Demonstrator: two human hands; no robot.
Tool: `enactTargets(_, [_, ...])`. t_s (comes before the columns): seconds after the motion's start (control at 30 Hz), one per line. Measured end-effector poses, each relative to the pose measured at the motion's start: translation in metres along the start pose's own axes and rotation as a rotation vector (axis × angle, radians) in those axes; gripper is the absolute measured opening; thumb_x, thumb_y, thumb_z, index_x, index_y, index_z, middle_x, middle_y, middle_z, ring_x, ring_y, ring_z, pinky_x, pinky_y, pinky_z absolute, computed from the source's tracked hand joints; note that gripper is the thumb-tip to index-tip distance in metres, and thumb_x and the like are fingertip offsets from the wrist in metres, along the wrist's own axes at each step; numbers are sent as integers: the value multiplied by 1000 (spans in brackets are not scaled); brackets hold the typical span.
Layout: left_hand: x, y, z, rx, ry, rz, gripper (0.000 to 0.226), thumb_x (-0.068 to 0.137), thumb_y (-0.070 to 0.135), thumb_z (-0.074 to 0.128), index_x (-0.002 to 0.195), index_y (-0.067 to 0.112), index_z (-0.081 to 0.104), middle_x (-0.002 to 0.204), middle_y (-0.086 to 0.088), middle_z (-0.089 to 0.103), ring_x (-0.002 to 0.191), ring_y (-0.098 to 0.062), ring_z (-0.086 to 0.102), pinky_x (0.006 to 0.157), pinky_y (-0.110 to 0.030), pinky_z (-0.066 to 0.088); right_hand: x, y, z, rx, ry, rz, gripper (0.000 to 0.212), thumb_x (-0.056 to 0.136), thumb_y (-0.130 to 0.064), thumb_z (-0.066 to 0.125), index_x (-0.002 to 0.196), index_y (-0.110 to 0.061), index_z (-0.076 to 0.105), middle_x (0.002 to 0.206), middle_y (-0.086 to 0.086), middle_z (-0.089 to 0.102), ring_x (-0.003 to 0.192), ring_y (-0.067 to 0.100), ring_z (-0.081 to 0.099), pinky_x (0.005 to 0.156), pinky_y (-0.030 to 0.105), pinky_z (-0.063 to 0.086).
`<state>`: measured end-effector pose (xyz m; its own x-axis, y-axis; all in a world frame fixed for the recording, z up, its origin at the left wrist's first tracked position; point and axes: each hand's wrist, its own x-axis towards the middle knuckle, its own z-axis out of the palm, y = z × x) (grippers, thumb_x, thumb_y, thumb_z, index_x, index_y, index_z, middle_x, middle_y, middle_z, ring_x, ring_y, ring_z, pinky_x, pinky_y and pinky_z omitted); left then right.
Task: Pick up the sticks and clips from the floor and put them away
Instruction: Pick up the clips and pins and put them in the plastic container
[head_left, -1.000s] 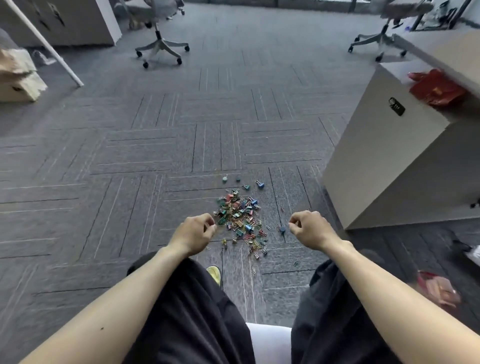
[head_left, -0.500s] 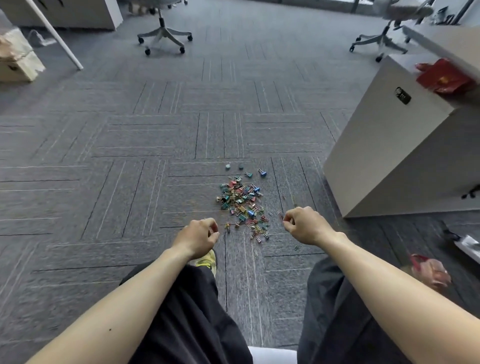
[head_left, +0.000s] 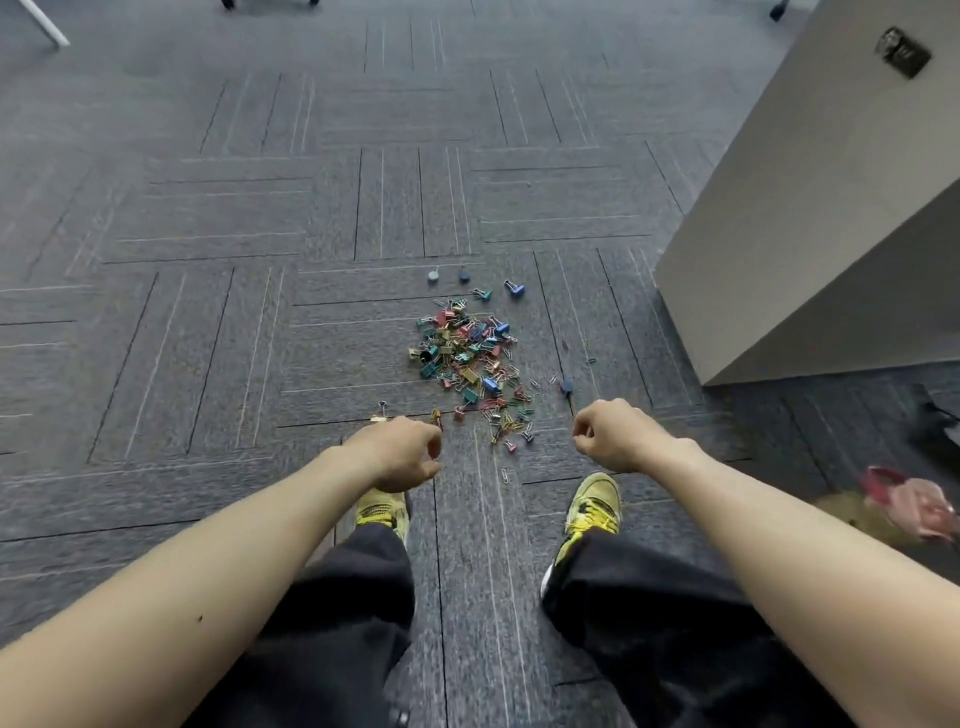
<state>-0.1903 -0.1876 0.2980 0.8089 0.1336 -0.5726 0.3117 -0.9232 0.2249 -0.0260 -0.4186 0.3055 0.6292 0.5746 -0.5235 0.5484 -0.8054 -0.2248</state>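
Coloured clips on grey carpet, beyond left hand and right hand

Grey carpet; white cabinet right; yellow shoes.
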Motion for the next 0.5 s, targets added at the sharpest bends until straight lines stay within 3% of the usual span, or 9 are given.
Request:
enactTargets(0.2, [93,-12,33,169,-159,81,29,92,42,59,118,29,58,122,-2,62,109,-26,60,87,-37,52,89,56,27,-98,-174,18,13,91,-22,62,100,-21,72,107,2,72,96,24,66,83,34,54])
enactTargets(0.5, [233,-8,90,291,-341,256,37,89,40,68,123,27,58,124,-2,62,109,-25,62,88,-38,53,208,113,79,-199,-335,-41,13,88,-15,63,93,-24,70,105,2,71,89,23,64,76,32,53])
